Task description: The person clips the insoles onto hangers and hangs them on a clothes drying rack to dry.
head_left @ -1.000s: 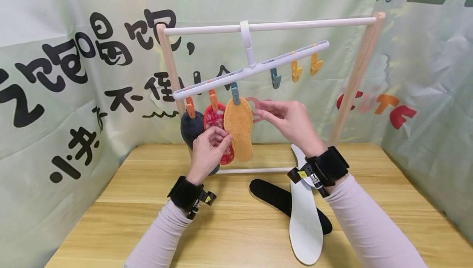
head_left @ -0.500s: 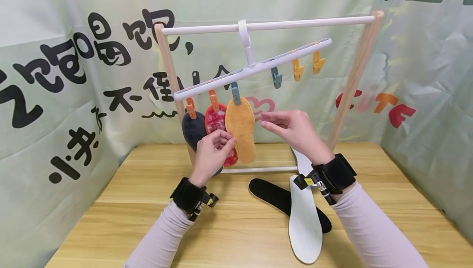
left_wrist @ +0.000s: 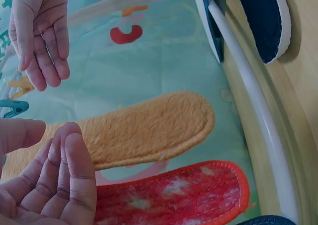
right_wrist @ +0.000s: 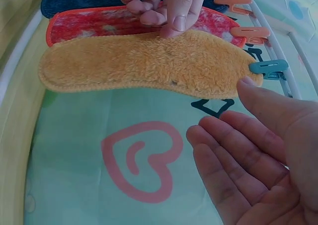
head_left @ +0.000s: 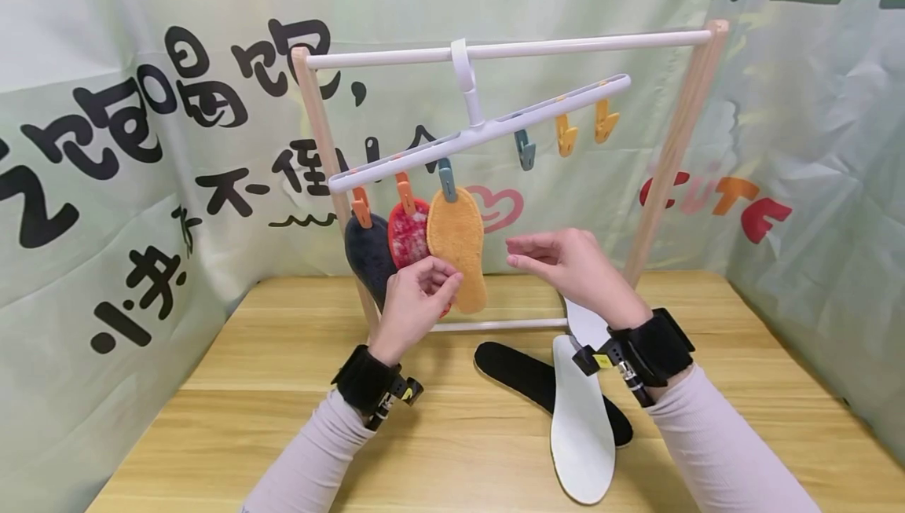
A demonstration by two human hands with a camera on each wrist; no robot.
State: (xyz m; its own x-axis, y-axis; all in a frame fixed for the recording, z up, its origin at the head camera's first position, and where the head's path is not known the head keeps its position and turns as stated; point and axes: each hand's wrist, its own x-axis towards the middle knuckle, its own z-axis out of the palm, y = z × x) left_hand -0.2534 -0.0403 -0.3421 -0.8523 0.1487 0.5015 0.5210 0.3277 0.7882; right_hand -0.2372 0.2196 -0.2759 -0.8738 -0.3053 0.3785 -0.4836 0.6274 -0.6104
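A fuzzy yellow insole [head_left: 457,250] hangs from a blue-grey clothespin [head_left: 447,181] on a tilted white hanger [head_left: 481,133]. Left of it, a red patterned insole [head_left: 408,236] and a dark insole [head_left: 369,252] hang from orange clips [head_left: 405,192]. My left hand [head_left: 417,301] is in front of the red insole, beside the yellow one's lower edge; in the left wrist view [left_wrist: 54,180] its thumb and fingers stand apart with nothing between. To the right of the yellow insole, my right hand [head_left: 573,271] is in the air, fingers extended and holding nothing.
The hanger hooks over the white top bar [head_left: 587,47] of a wooden-legged rack [head_left: 672,152]. Yellow clips [head_left: 566,136] and another blue-grey clip [head_left: 525,150] dangle at its right. On the table [head_left: 283,387] a white insole [head_left: 583,426] crosses a black one [head_left: 516,371]; another pale insole [head_left: 583,323] leans behind.
My right hand has moved down and right, farther from the yellow insole. My left hand has shifted slightly right and down. The insoles stay clipped.
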